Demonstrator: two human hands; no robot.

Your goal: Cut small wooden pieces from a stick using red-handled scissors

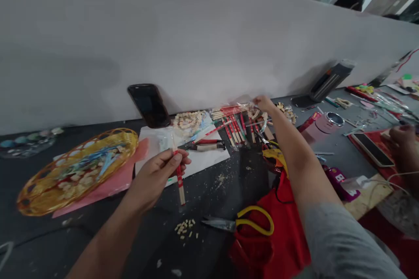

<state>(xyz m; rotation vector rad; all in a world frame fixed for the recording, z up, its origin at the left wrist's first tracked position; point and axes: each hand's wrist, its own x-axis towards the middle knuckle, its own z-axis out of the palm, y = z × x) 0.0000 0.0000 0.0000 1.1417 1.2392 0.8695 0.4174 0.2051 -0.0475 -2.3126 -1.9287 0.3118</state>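
My left hand [165,163] pinches a wrapped pair of chopsticks [180,183], pale sticks with a red printed band in a clear sleeve, held upright above the dark table. At the wall my right hand [262,103] reaches over the far end of a heap of similar red-and-pale wrapped chopsticks [231,111]. Its fingers are bent together; what they hold, if anything, is too small to make out. Red-and-grey handled pliers [207,144] lie on a white sheet [196,163] beyond my left hand. Yellow-handled scissors [242,223] rest nearer me, beside small cut wooden pieces [185,228].
A yellow woven basket [24,194] of trinkets stands left on pink paper. One phone [149,104] leans on the wall. Red cloth [288,235] lies under my right arm. Rightward are a pink bottle [319,128], another phone [373,149] and a co-worker's hand [401,137].
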